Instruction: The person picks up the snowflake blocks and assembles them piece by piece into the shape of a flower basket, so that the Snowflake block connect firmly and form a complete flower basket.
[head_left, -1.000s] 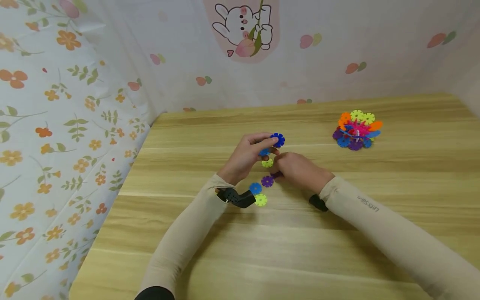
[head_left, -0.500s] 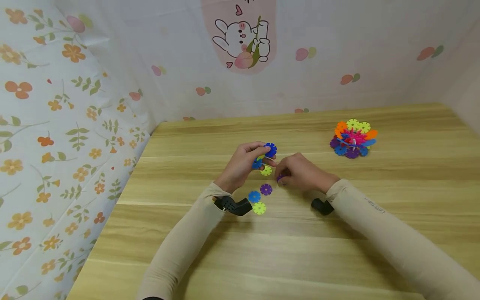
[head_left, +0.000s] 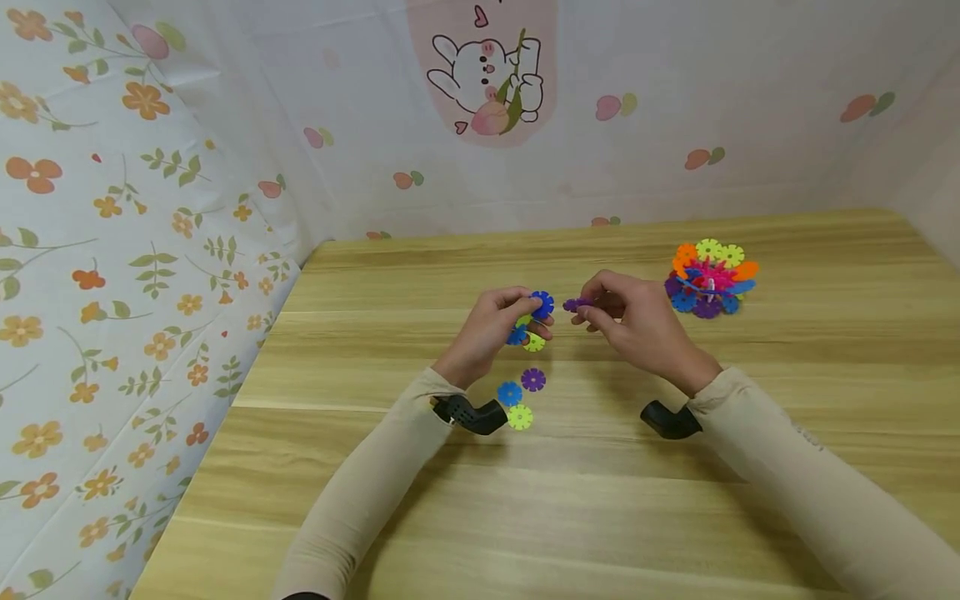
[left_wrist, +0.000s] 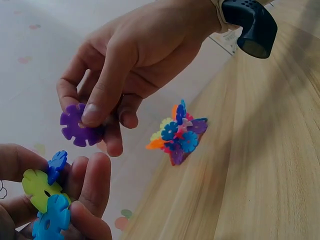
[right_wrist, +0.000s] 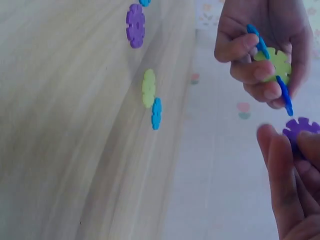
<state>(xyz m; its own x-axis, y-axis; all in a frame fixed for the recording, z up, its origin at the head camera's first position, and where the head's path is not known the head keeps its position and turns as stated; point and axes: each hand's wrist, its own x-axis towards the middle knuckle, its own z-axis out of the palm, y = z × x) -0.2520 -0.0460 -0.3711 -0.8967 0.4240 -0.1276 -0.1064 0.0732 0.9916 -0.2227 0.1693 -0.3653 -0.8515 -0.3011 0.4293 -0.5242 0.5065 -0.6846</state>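
Note:
My left hand [head_left: 486, 335] grips a short joined chain of notched snowflake discs. In the left wrist view it shows a dark blue disc [left_wrist: 57, 167], a yellow-green disc [left_wrist: 37, 189] in the middle and a light blue disc [left_wrist: 52, 220]. Between thumb and fingers, my right hand [head_left: 647, 327] pinches a purple snowflake disc [left_wrist: 75, 129]. A small gap separates this disc from the dark blue one. Below the left hand lie a yellow-green disc [head_left: 534, 342], a purple disc [head_left: 533, 380], a light blue disc [head_left: 510, 393] and another yellow-green disc [head_left: 520, 417].
A many-coloured flower-like build of discs [head_left: 708, 282] stands at the back right of the wooden table [head_left: 480, 517]. Behind the table hangs a pale printed cloth [head_left: 660, 100]; a flowered cloth [head_left: 165, 275] is on the left.
My right hand has lifted the purple disc off the table and moved up and right, now facing the left hand's chain. The left hand has stayed nearly in place, still holding the chain.

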